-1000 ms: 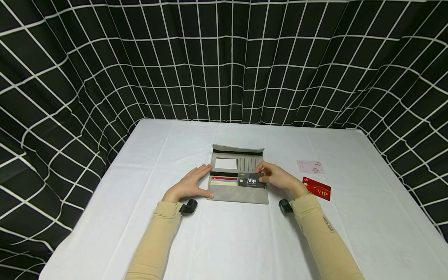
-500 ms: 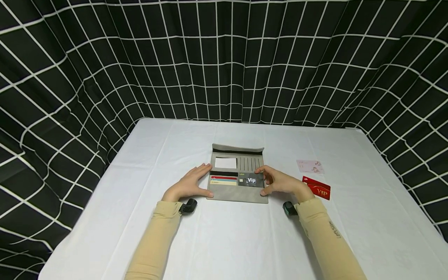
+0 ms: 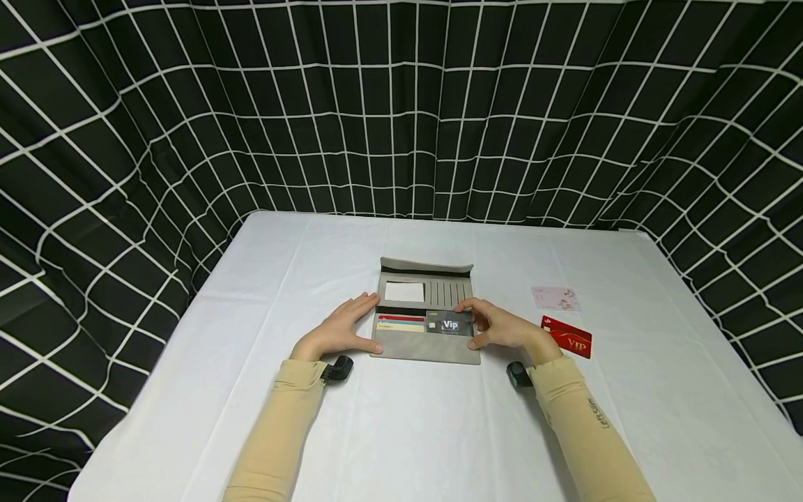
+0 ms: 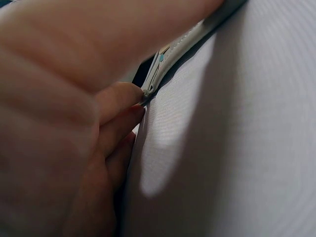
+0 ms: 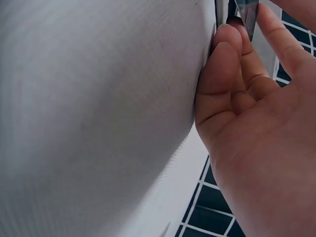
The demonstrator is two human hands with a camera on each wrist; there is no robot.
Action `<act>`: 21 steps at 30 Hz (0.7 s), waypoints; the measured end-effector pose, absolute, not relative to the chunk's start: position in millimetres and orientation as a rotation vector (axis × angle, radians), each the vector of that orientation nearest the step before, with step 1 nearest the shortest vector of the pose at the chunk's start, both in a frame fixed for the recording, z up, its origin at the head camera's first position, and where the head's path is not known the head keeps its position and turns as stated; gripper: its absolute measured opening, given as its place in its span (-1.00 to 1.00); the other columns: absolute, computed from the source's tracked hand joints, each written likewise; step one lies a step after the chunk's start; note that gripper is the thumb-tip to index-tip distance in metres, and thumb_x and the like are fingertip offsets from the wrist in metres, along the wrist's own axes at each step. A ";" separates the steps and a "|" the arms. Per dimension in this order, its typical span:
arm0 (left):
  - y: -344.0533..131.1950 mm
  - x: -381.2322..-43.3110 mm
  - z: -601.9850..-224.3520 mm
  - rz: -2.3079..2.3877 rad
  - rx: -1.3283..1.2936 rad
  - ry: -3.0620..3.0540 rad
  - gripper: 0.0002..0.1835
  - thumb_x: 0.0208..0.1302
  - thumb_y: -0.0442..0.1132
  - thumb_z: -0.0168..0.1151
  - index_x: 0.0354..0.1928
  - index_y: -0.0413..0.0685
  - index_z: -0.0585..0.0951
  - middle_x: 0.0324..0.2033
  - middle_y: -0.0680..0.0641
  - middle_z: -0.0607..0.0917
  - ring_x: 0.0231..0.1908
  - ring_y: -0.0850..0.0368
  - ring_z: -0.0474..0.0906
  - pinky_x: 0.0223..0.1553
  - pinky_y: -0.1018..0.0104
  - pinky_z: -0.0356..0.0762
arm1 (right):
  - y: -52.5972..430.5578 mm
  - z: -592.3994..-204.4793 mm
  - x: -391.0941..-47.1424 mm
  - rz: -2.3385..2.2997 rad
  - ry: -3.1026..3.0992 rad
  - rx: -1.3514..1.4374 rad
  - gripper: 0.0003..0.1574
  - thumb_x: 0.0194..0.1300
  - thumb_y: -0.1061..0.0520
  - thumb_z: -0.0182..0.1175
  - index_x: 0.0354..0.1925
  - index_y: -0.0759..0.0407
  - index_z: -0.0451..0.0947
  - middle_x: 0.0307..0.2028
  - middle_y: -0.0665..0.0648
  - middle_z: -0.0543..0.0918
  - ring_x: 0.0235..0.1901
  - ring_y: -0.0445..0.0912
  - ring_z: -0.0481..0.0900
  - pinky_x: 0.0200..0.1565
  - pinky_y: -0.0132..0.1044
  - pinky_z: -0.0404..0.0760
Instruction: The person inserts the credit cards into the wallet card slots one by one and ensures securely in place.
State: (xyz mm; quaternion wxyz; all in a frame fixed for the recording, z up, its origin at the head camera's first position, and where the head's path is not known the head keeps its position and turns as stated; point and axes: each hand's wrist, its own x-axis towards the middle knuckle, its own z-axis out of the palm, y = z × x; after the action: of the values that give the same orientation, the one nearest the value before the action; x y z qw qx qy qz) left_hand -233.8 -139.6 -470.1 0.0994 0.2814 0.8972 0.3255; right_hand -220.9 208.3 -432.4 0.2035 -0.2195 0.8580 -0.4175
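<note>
A grey wallet (image 3: 426, 348) lies unfolded on the white table. My left hand (image 3: 339, 328) rests along its left edge, fingers extended and thumb at the lower left corner. A black VIP card (image 3: 448, 324) sits at the lower right card pocket of the wallet. My right hand (image 3: 502, 324) holds this card at its right side, index finger at the upper corner and thumb low by the wallet's edge. In the right wrist view the card's corner (image 5: 248, 17) stands up by the index finger, with the other fingers curled at the wallet's side. Several coloured cards (image 3: 400, 323) fill the lower left slots.
A red VIP card (image 3: 567, 337) and a pale pink card (image 3: 556, 299) lie on the white tablecloth (image 3: 426, 432) right of the wallet. A white card (image 3: 404, 292) shows in the wallet's upper left window. A black curtain with white grid lines (image 3: 414, 104) surrounds the table.
My right hand has shifted slightly right, its thumb sliding from the black card's face down to the wallet's lower right edge. The index finger stays at the upper corner. My left hand has not moved.
</note>
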 end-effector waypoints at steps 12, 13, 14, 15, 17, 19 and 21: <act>-139.8 -233.4 -468.7 0.968 0.842 2.653 0.15 -0.18 0.24 0.41 0.42 -0.06 0.09 0.39 -0.04 0.07 0.38 0.00 -0.16 0.34 0.07 -0.24 | 207.1 -433.1 -220.6 -1.105 2.418 -0.582 -0.24 -0.02 0.27 0.38 0.17 0.13 0.35 -0.19 0.20 0.31 -0.22 0.06 0.27 -0.21 -0.19 0.34; -139.8 -233.1 -468.2 0.970 0.841 2.652 0.15 -0.18 0.24 0.41 0.42 -0.06 0.09 0.39 -0.04 0.07 0.38 0.00 -0.16 0.34 0.07 -0.24 | 207.0 -433.1 -220.5 -1.100 2.419 -0.576 -0.23 -0.02 0.27 0.38 0.19 0.12 0.36 -0.19 0.19 0.30 -0.22 0.06 0.27 -0.21 -0.19 0.34; -139.9 -233.0 -467.8 0.971 0.841 2.652 0.15 -0.18 0.24 0.42 0.42 -0.06 0.09 0.39 -0.04 0.07 0.38 0.00 -0.16 0.34 0.08 -0.24 | 206.7 -432.9 -220.3 -1.099 2.420 -0.571 -0.22 -0.01 0.27 0.38 0.20 0.11 0.36 -0.18 0.19 0.30 -0.22 0.06 0.26 -0.20 -0.19 0.34; -140.0 -232.9 -467.6 0.974 0.842 2.652 0.15 -0.18 0.24 0.42 0.42 -0.06 0.10 0.39 -0.03 0.07 0.38 -0.01 -0.16 0.34 0.07 -0.24 | 206.7 -432.7 -220.1 -1.096 2.419 -0.577 -0.23 -0.01 0.27 0.38 0.20 0.12 0.37 -0.18 0.19 0.29 -0.22 0.06 0.26 -0.20 -0.19 0.34; -140.0 -232.7 -467.1 0.976 0.845 2.650 0.14 -0.18 0.24 0.42 0.42 -0.07 0.10 0.39 -0.04 0.08 0.38 -0.02 -0.16 0.34 0.07 -0.24 | 206.7 -432.0 -219.6 -1.096 2.416 -0.588 -0.25 0.00 0.27 0.38 0.19 0.14 0.38 -0.19 0.19 0.28 -0.22 0.05 0.26 -0.21 -0.20 0.33; -140.0 -232.8 -467.1 0.979 0.855 2.647 0.14 -0.17 0.23 0.42 0.42 -0.08 0.10 0.39 -0.05 0.08 0.38 -0.03 -0.16 0.34 0.07 -0.24 | 206.5 -431.3 -219.0 -1.105 2.411 -0.598 -0.26 0.00 0.27 0.38 0.18 0.16 0.39 -0.20 0.19 0.28 -0.23 0.05 0.26 -0.21 -0.20 0.33; -140.0 -233.0 -467.5 0.979 0.871 2.646 0.13 -0.16 0.22 0.42 0.41 -0.11 0.11 0.39 -0.07 0.09 0.37 -0.04 -0.15 0.34 0.07 -0.25 | 206.9 -430.9 -218.6 -1.111 2.407 -0.608 -0.27 0.00 0.26 0.38 0.18 0.17 0.39 -0.20 0.20 0.29 -0.22 0.06 0.27 -0.20 -0.20 0.33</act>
State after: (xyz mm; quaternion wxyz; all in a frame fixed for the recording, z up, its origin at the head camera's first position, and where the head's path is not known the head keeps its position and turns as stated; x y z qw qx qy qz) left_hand -233.0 -140.0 -467.5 0.0943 0.2936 0.8922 0.3300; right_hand -218.6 206.9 -430.9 0.2096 -0.2185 0.8653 -0.3994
